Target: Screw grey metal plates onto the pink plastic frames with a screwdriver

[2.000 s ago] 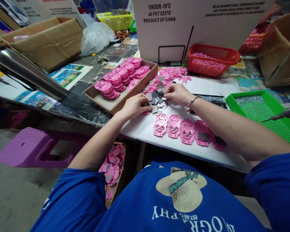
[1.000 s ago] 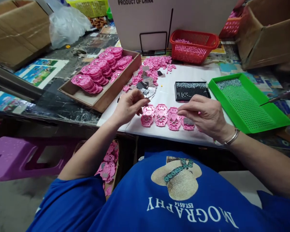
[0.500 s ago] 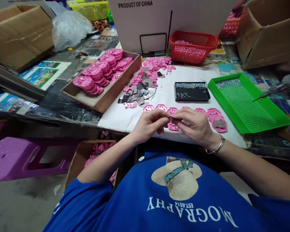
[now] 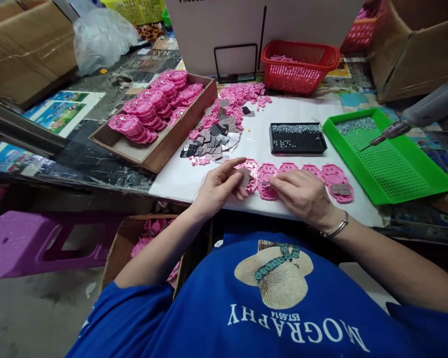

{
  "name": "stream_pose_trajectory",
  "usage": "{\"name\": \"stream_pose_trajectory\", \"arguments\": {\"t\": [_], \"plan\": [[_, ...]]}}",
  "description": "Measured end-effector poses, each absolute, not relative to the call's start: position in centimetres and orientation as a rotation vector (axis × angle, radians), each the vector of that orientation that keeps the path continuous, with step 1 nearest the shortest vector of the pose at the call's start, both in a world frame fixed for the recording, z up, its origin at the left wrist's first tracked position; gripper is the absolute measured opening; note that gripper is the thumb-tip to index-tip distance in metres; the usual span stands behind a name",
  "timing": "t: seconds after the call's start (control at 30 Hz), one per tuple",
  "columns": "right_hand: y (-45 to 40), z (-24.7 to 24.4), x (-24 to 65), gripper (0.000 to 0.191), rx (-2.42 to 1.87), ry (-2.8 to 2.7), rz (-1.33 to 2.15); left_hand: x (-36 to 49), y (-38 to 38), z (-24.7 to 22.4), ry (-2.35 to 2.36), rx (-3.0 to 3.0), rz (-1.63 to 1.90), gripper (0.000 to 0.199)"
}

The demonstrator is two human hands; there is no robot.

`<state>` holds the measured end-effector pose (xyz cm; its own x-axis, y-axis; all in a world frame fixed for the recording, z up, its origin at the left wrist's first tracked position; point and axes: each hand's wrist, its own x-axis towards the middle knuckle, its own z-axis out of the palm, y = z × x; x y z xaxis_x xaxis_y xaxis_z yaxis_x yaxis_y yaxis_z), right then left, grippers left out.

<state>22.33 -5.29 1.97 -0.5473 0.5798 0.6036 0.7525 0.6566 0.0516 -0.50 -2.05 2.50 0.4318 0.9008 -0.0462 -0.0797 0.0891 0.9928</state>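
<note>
A row of pink plastic parts (image 4: 333, 175) lies along the front of the white sheet. My left hand (image 4: 220, 188) is closed with a small grey plate (image 4: 245, 177) between thumb and fingers, beside the left end of the row. My right hand (image 4: 302, 194) pinches at a pink part (image 4: 268, 172) near the middle, where a small grey piece shows at the fingertips. The rightmost pink part carries a grey plate (image 4: 341, 189). Behind my left hand lies a heap of loose grey plates (image 4: 218, 136).
A wooden tray (image 4: 159, 158) of stacked pink parts stands left. A black screw tray (image 4: 297, 145), a green tray (image 4: 392, 164) and a red basket (image 4: 300, 69) stand behind and right. An electric screwdriver (image 4: 403, 124) hangs over the green tray. Small pink pieces (image 4: 242, 94) lie behind the plates.
My hands have moved apart from where they met. The left went left with a grey plate, and the right came down onto a pink part. The screwdriver has shifted left in view.
</note>
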Motion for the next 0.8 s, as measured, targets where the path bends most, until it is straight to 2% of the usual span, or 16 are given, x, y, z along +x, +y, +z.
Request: {"name": "stream_pose_trajectory", "arguments": {"t": [0.13,0.33,0.43,0.57,0.67,0.8], "plan": [[-5.3,1.5,21.9,0.011,-1.050,-2.391,-0.638,-0.9,-1.9,2.3,0.794,1.172,0.884,0.049],[-5.8,1.3,22.0,0.011,-1.076,-2.488,-0.611,-1.0,-1.7,1.8,0.771,1.098,0.951,0.038],[-5.8,1.8,21.6,0.011,-1.071,-2.397,-0.442,-0.6,-1.9,1.7,0.731,1.085,0.970,0.038],[-5.2,3.2,19.8,0.018,-1.093,-2.085,0.060,0.9,-2.8,2.0,0.608,1.060,0.962,0.037],[-4.7,4.0,18.5,0.009,-1.075,-1.854,0.356,1.6,-3.4,2.2,0.548,1.069,0.957,0.037],[-4.1,3.8,18.4,0.011,-1.029,-1.855,0.371,0.3,-2.9,2.3,0.671,1.208,1.040,0.036]]}}
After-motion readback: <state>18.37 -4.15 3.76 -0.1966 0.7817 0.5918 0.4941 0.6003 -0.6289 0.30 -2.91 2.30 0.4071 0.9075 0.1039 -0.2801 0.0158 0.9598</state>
